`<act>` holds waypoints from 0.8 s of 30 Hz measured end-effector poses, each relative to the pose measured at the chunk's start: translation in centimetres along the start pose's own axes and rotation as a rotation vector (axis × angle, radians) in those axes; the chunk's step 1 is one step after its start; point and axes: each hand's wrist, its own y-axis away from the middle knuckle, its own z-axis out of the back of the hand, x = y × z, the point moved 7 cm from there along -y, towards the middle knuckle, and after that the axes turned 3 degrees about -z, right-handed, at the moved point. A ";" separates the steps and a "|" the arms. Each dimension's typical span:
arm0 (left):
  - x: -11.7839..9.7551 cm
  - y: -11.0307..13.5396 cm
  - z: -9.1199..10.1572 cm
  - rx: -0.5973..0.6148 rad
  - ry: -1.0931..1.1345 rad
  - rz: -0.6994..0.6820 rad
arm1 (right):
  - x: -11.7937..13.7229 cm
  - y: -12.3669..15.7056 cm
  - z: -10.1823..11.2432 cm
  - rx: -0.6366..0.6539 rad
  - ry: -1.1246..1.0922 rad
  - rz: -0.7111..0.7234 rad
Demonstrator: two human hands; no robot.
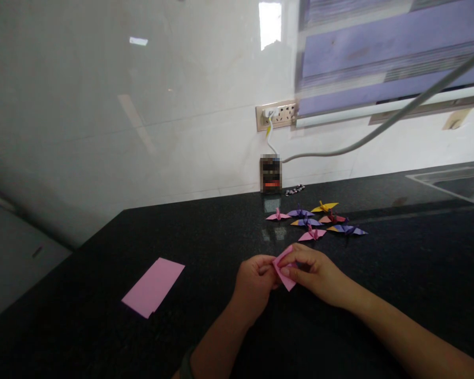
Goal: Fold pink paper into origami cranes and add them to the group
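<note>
A small folded piece of pink paper is held between my two hands, over the dark counter. My left hand pinches its left edge, fingers curled in. My right hand grips it from the right, with thumb and fingers pressed on the fold. Just beyond my hands lie several folded paper cranes: a pink crane, a purple crane and a yellow crane among them. Off to the left rests a stack of flat pink paper.
The black counter meets a pale tiled wall. A phone-like device with a blurred screen leans there, its white cable running to a wall socket. A beaded string lies beside it. A grey cable hangs across the right side.
</note>
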 end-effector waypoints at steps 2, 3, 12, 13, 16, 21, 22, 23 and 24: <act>-0.1 0.0 0.2 -0.023 -0.011 -0.013 | 0.4 0.1 0.1 0.004 0.016 0.016; -0.2 0.0 0.2 -0.035 -0.021 -0.019 | 0.6 0.2 0.1 0.010 0.022 0.026; -0.8 0.1 0.7 -0.105 0.109 -0.037 | 1.9 0.9 -0.3 0.074 0.103 0.160; -0.8 0.1 0.6 -0.100 0.139 -0.032 | 1.9 0.9 -0.4 0.081 0.098 0.168; -0.6 0.1 0.5 -0.093 0.202 -0.012 | 2.0 0.7 -0.4 0.091 0.051 0.157; -0.4 0.1 -0.3 0.017 0.320 0.005 | 1.1 0.4 0.2 -0.046 -0.044 0.032; -0.4 0.1 -0.4 0.033 0.350 0.015 | 0.8 0.4 0.4 -0.076 -0.064 0.015; -0.3 0.1 -0.5 0.043 0.377 0.026 | 0.6 0.3 0.5 -0.095 -0.085 0.004; -0.3 0.2 -0.6 0.046 0.397 0.034 | 0.5 0.3 0.5 -0.109 -0.105 -0.004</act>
